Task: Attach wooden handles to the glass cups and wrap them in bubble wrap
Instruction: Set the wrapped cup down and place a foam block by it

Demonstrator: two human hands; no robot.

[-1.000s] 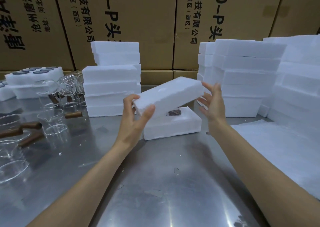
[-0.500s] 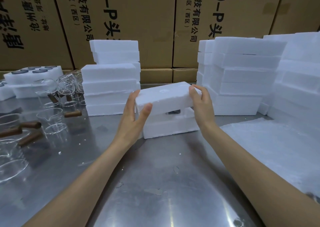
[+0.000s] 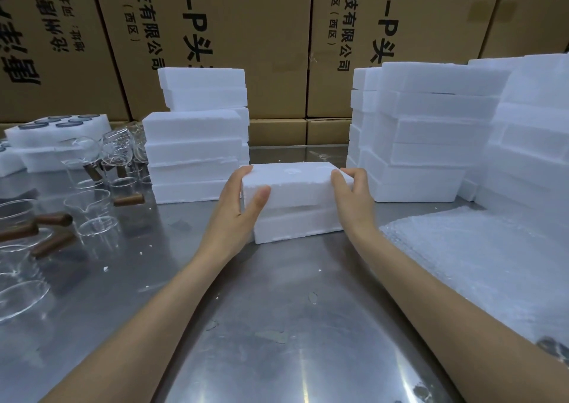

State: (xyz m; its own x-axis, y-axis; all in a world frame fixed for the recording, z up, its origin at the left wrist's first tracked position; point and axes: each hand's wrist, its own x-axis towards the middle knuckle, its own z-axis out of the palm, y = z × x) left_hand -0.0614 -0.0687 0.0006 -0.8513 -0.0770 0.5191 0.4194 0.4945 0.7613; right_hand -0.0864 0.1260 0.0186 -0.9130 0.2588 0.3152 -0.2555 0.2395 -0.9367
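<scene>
A white foam lid (image 3: 295, 184) sits on a matching foam base (image 3: 300, 225) in the middle of the steel table (image 3: 277, 325). My left hand (image 3: 237, 205) grips the lid's left end, thumb on the front face. My right hand (image 3: 354, 199) grips its right end. Whatever lies inside the foam box is hidden. Several clear glass cups (image 3: 92, 214) stand at the left, some with brown wooden handles (image 3: 52, 219). A sheet of bubble wrap (image 3: 480, 254) lies at the right.
Stacks of foam blocks stand behind at centre-left (image 3: 197, 143) and at the right (image 3: 431, 131). A foam tray with round holes (image 3: 55, 128) sits at far left. Cardboard boxes (image 3: 246, 33) form a wall behind the table.
Both hands have lowered the foam lid from a tilted position above the base down onto it. The dark piece seen inside the base is now covered.
</scene>
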